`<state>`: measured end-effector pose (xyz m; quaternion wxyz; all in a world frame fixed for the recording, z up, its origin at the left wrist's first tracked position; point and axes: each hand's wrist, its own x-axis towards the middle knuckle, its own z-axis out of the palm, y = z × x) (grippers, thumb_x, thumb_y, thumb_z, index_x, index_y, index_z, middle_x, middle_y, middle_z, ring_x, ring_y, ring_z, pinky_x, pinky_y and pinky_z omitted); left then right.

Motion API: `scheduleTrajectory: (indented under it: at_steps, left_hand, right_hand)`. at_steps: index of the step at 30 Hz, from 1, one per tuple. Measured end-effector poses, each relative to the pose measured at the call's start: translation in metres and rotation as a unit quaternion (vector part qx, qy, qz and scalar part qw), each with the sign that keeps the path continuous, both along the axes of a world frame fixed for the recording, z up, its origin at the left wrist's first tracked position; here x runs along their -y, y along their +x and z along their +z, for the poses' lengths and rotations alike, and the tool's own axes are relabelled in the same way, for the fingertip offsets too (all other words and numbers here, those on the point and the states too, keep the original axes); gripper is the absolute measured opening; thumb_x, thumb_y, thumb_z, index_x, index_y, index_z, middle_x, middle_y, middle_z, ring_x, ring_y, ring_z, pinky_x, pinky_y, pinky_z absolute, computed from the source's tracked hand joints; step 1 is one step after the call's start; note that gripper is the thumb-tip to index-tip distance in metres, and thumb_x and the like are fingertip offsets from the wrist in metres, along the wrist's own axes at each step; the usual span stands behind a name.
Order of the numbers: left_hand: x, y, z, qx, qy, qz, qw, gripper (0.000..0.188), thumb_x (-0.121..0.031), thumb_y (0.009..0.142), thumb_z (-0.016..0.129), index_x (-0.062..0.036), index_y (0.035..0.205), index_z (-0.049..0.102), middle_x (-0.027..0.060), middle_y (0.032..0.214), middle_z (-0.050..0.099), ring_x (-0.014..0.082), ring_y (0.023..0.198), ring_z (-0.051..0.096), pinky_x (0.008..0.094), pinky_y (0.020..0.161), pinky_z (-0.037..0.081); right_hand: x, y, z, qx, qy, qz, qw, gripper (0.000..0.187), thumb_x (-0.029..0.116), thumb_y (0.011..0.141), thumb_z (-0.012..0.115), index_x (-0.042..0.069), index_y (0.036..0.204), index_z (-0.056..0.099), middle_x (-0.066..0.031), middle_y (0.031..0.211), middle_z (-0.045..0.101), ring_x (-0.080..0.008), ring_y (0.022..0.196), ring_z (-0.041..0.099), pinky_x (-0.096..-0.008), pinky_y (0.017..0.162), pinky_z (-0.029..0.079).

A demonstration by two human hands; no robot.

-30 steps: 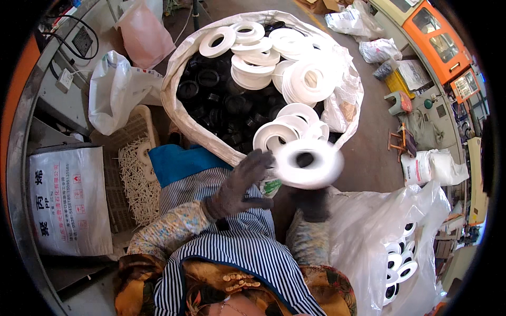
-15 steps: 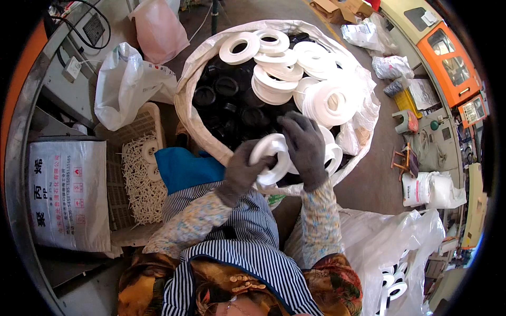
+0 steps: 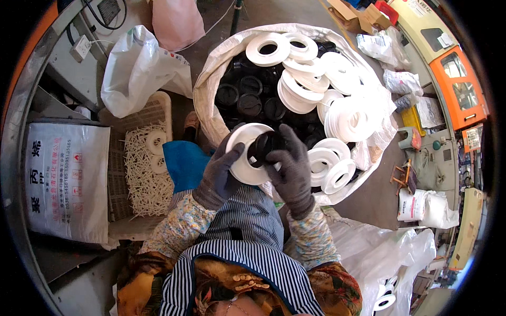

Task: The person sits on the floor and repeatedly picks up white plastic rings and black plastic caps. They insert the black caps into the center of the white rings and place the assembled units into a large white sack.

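Observation:
My left hand [image 3: 215,176], in a grey glove, grips a white flanged plastic ring [image 3: 243,169] by its left side. My right hand [image 3: 293,171], gloved alike, pinches a black round plastic cap [image 3: 268,145] at the ring's centre hole. How far the cap sits inside the hole, I cannot tell. Just beyond both hands stands a wide white woven sack [image 3: 205,97]. Black round caps [image 3: 249,104] fill its left part, and white rings [image 3: 345,124] lie stacked and overlapping on top toward the right.
To the left, a plastic crate [image 3: 167,113] holds thin white sticks [image 3: 147,184] and a few white rings. A printed white bag [image 3: 68,184] lies beside it. At lower right is a clear plastic bag [image 3: 369,247] with rings inside. A small wooden stool [image 3: 405,176] stands farther right.
A black cap now shows between my right fingers at the ring's hole. The ring has turned to face upward more. My head view has shifted, so the sack appears farther right.

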<state>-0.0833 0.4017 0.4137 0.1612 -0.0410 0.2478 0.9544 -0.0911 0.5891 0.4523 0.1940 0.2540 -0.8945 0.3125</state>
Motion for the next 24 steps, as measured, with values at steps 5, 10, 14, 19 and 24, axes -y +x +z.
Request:
scheduleTrajectory:
  at_steps: [5, 10, 14, 19, 24]
  left_hand:
    - [0.006, 0.011, -0.008, -0.277, -0.415, 0.063, 0.865, 0.046, -0.020, 0.105, 0.049, -0.0266, 0.149, 0.039, 0.0183, 0.155, 0.035, 0.0333, 0.139, 0.044, 0.0429, 0.111, 0.045]
    - [0.011, 0.019, 0.010, -0.297, -0.408, 0.068, 0.860, 0.047, -0.019, 0.105, 0.051, -0.0213, 0.151, 0.039, 0.0199, 0.154, 0.037, 0.0334, 0.140, 0.044, 0.0431, 0.112, 0.044]
    - [0.013, 0.016, 0.005, -0.479, -0.515, 0.181, 0.687, 0.046, -0.011, 0.104, 0.050, -0.0318, 0.145, 0.046, 0.0218, 0.156, 0.034, 0.0416, 0.142, 0.040, 0.0476, 0.114, 0.041]
    - [0.004, 0.025, 0.024, -0.311, -0.425, 0.042, 0.849, 0.067, -0.039, 0.103, 0.054, -0.0087, 0.156, 0.026, 0.0185, 0.155, 0.036, 0.0304, 0.141, 0.041, 0.0413, 0.118, 0.037]
    - [0.002, 0.030, 0.031, -0.252, -0.378, -0.004, 0.891, 0.071, -0.039, 0.101, 0.059, -0.0086, 0.157, 0.025, 0.0197, 0.154, 0.037, 0.0304, 0.141, 0.041, 0.0417, 0.117, 0.036]
  right_hand:
    - [-0.001, 0.014, 0.004, 0.038, 0.042, 0.027, 0.998, 0.036, 0.019, 0.069, 0.083, 0.010, 0.099, 0.064, -0.0219, 0.141, 0.053, -0.0440, 0.120, 0.057, -0.0508, 0.099, 0.049]
    - [0.002, 0.014, 0.013, 0.050, 0.041, 0.052, 0.997, 0.079, 0.025, 0.067, 0.086, 0.013, 0.138, 0.055, -0.0184, 0.135, 0.056, -0.0397, 0.114, 0.061, -0.0469, 0.094, 0.053]
    - [0.000, 0.019, 0.020, 0.070, 0.113, 0.060, 0.989, 0.085, 0.025, 0.069, 0.085, 0.015, 0.146, 0.050, -0.0180, 0.131, 0.056, -0.0403, 0.112, 0.061, -0.0471, 0.090, 0.055]
    - [-0.007, 0.024, 0.016, 0.087, 0.100, 0.061, 0.989, 0.080, 0.026, 0.072, 0.084, 0.014, 0.144, 0.052, -0.0200, 0.129, 0.055, -0.0401, 0.110, 0.061, -0.0475, 0.090, 0.055]
    - [-0.011, 0.026, 0.016, 0.094, 0.071, 0.061, 0.991, 0.078, 0.032, 0.075, 0.084, 0.006, 0.140, 0.051, -0.0213, 0.122, 0.058, -0.0372, 0.102, 0.065, -0.0436, 0.082, 0.057]
